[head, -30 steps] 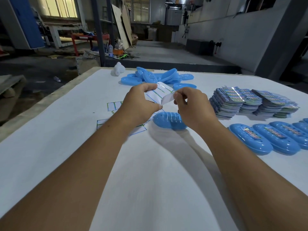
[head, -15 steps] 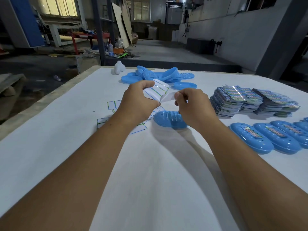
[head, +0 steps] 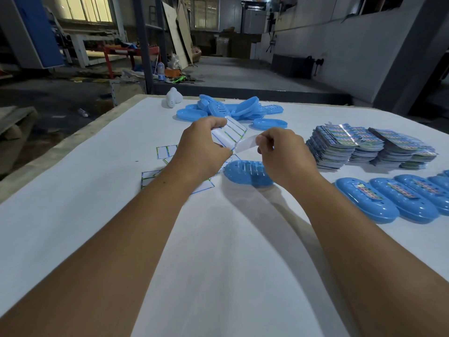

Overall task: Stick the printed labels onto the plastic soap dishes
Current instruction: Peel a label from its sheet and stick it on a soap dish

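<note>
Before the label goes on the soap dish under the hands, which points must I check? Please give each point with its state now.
1. Label peeled fully off the backing sheet: not ok, one end still meets the sheet.
2. Right hand pinches the label: ok.
3. Left hand holds the sheet: ok.
4. Unlabelled dish lies on the table below the hands: ok.
5. Label free of creases: cannot tell.

White label [head: 245, 144] peels off its green-lined backing sheet [head: 229, 135], held above a blue ribbed soap dish [head: 245, 171] lying on the table.
</note>
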### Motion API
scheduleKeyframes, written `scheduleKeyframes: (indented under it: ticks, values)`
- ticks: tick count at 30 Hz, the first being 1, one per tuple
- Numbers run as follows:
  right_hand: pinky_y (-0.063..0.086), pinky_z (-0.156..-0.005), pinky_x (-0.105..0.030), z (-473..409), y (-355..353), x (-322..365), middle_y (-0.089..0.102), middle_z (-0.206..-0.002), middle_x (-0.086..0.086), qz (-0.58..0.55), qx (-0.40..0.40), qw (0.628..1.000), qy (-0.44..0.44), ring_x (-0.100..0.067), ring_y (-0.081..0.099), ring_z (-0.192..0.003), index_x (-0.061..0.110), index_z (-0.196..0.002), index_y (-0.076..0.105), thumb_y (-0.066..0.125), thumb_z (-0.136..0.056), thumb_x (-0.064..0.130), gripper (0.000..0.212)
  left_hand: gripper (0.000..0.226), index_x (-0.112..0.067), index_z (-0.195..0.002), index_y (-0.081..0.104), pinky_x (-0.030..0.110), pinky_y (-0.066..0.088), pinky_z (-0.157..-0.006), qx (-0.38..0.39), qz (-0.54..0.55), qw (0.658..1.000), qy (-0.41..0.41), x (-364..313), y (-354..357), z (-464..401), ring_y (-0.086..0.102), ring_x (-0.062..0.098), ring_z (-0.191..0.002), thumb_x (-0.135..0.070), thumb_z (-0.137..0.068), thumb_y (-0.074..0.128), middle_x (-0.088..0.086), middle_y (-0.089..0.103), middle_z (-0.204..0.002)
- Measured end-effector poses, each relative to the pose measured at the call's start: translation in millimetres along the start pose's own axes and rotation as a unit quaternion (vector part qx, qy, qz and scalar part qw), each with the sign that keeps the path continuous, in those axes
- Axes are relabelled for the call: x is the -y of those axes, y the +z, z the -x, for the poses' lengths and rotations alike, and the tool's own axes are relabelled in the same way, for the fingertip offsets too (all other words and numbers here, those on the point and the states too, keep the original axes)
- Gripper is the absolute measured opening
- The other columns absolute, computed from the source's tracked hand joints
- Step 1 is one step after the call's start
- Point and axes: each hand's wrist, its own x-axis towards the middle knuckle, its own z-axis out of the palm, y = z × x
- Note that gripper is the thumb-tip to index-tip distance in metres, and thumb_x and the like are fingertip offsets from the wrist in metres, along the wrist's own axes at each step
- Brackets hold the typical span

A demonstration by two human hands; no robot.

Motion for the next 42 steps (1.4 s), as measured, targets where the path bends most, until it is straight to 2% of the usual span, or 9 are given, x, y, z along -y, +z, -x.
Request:
scheduleKeyframes:
  ticks: [4,9,16,22,27,29,32,36,42]
  values:
    - [0.055,-0.081,-0.041,-0.6,-0.7,-1.1,0.071,-0.102,0.001,0.03,0.0,1.0,-0.001,-0.026,0.063,-0.091,0.021,-0.107,0.066,0.038,-0.106,0.036,0.032,0.063,-0.03,-0.135,0.058,0.005,0.034,-0.067,0.005,-0.004,1.0,-0.004,-0.3,-1.2,0.3,0.065,0.004,-0.086,-0.011,-0.078,0.078,-0.012,0.058,-0.128]
    - [0.053,-0.078,-0.039,-1.1,0.7,-2.5,0.069,-0.104,-0.001,0.055,-0.006,0.998,0.002,-0.026,0.061,-0.092,0.022,-0.11,0.065,0.037,-0.107,0.034,0.031,0.064,-0.03,-0.134,0.059,0.0,0.031,-0.061,0.007,-0.016,1.0,-0.006,1.1,-0.8,-0.5,0.058,0.008,-0.098,-0.011,-0.077,0.079,-0.012,0.057,-0.13]
    - [0.056,-0.08,-0.042,-5.5,-7.0,-12.9,0.072,-0.095,-0.006,-0.001,-0.032,0.998,0.051,-0.032,0.064,-0.088,0.016,-0.089,0.066,0.044,-0.102,0.029,0.028,0.063,-0.023,-0.136,0.058,0.01,0.036,-0.077,0.003,-0.07,0.996,-0.057,11.9,-12.2,-5.3,0.055,0.012,-0.109,-0.015,-0.077,0.079,-0.004,0.058,-0.134]
    - [0.038,-0.053,-0.031,-2.0,-1.8,-7.1,0.063,-0.069,-0.018,-0.036,-0.027,0.998,0.044,-0.022,0.041,-0.056,0.003,-0.068,0.061,0.049,-0.086,0.025,0.031,0.019,-0.012,-0.098,0.057,0.029,0.045,-0.066,0.047,-0.252,0.958,-0.129,15.7,-23.4,-5.2,0.057,0.024,-0.083,-0.022,-0.085,0.067,0.004,0.058,-0.084]
    - [0.042,-0.052,-0.034,-0.9,-2.0,-5.2,0.067,-0.068,-0.015,-0.048,-0.036,0.997,0.043,-0.023,0.049,-0.056,0.004,-0.069,0.067,0.052,-0.083,0.028,0.031,0.041,-0.024,-0.124,0.06,0.042,0.039,-0.093,0.076,-0.436,0.886,-0.137,21.4,-23.2,-1.7,0.046,0.03,-0.119,-0.051,-0.093,0.055,0.008,0.054,-0.124]
    - [0.052,-0.055,-0.037,0.7,-2.1,-2.5,0.068,-0.065,-0.01,-0.034,-0.045,0.998,0.036,-0.027,0.061,-0.061,0.008,-0.07,0.069,0.053,-0.083,0.03,0.031,0.035,-0.027,-0.115,0.065,0.039,0.041,-0.093,0.025,-0.365,0.925,-0.101,16.2,-19.2,-3.0,0.049,0.028,-0.119,-0.052,-0.092,0.057,0.006,0.058,-0.123]
    - [0.058,-0.063,-0.04,3.5,-1.4,2.6,0.069,-0.066,-0.004,-0.002,-0.07,0.997,0.019,-0.028,0.065,-0.068,0.013,-0.072,0.071,0.053,-0.084,0.035,0.031,0.019,-0.025,-0.082,0.071,0.023,0.045,-0.068,0.012,-0.055,0.996,-0.076,0.7,-7.3,-1.3,0.063,0.011,-0.091,-0.043,-0.088,0.068,-0.011,0.068,-0.086]
    - [0.047,-0.054,-0.027,3.8,1.0,5.7,0.064,-0.063,0.006,0.017,-0.079,0.997,-0.017,-0.017,0.06,-0.062,0.02,-0.07,0.067,0.055,-0.087,0.041,0.029,0.013,-0.028,-0.077,0.074,0.018,0.041,-0.064,0.073,0.142,0.981,-0.112,-8.7,6.2,5.4,0.061,-0.003,-0.084,-0.04,-0.084,0.076,-0.018,0.07,-0.083]
    - [0.052,-0.06,-0.031,5.4,3.5,7.6,0.065,-0.065,0.008,-0.005,-0.069,0.997,-0.032,-0.017,0.062,-0.065,0.021,-0.072,0.069,0.061,-0.088,0.044,0.029,0.011,-0.025,-0.086,0.077,0.016,0.039,-0.06,0.075,0.16,0.977,-0.121,-9.2,10.5,4.1,0.055,-0.002,-0.07,-0.036,-0.087,0.073,-0.019,0.064,-0.071]
